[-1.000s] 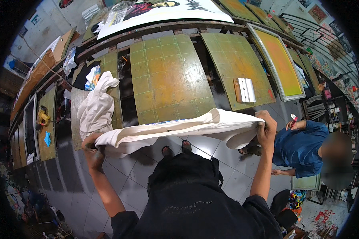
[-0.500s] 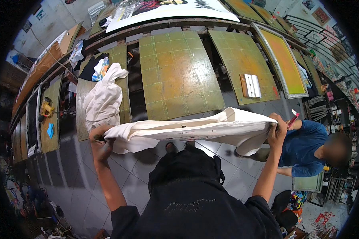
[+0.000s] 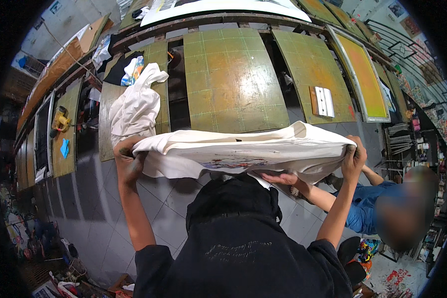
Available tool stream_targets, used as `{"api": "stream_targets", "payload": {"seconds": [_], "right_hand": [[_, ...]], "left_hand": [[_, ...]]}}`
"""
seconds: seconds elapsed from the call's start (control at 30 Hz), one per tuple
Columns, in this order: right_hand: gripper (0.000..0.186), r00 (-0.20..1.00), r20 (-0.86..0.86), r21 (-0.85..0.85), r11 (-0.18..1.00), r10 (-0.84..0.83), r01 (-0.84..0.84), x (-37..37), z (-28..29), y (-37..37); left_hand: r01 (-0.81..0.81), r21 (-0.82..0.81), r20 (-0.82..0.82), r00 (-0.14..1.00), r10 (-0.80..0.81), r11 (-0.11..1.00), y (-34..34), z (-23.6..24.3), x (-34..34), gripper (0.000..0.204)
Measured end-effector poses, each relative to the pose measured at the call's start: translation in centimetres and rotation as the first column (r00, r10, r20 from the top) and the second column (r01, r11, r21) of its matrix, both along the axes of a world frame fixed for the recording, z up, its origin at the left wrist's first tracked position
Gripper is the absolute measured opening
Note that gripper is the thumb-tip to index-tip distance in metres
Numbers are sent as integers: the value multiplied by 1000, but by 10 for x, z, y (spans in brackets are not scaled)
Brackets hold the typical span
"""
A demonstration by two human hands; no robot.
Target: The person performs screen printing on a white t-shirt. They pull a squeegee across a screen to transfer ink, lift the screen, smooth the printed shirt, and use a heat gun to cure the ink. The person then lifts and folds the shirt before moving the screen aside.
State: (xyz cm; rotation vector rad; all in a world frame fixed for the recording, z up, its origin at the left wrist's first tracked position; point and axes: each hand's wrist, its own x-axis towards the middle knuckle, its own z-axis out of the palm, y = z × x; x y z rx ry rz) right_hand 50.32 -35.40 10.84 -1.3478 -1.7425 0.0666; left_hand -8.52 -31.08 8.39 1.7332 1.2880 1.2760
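White shirt [image 3: 243,150] hangs between left hand [image 3: 128,155] and right hand [image 3: 354,154].

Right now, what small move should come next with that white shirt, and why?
Perhaps tilt the white shirt so its print faces up more: the print shows only at a slant, the left hand and right hand grip opposite ends, and another person's open hand is by the lower edge.

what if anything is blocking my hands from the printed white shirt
Nothing visible: the left hand and right hand grip opposite ends of the printed white shirt. A co-worker's hand is by its lower edge, blocking neither.
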Motion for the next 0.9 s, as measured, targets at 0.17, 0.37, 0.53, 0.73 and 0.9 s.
{"api": "stream_targets", "payload": {"seconds": [0.17, 0.37, 0.53, 0.73, 0.9], "right_hand": [[45, 995, -84, -86, 995, -59, 52, 0, 7, 1], [22, 989, 98, -82, 989, -112, 120, -19, 22, 54], [14, 949, 308, -43, 996, -64, 81, -50, 77, 104], [26, 645, 529, -65, 785, 551, -617, -176, 157, 134], [57, 575, 448, -77, 670, 685, -738, -254, 155, 147]], "left_hand": [[-22, -11, 19, 1000, 22, 1000, 7, 2, -6, 17], [-181, -181, -3, 983, 184, 967, 36, -1, 8, 21], [-110, -449, -225, 974, 7, 887, 34, -2, -5, 48], [326, -113, -340, 875, -345, 939, 23, 69, 62, 78], [318, -46, -100, 942, -321, 947, 34, 71, 156, 56]]}}
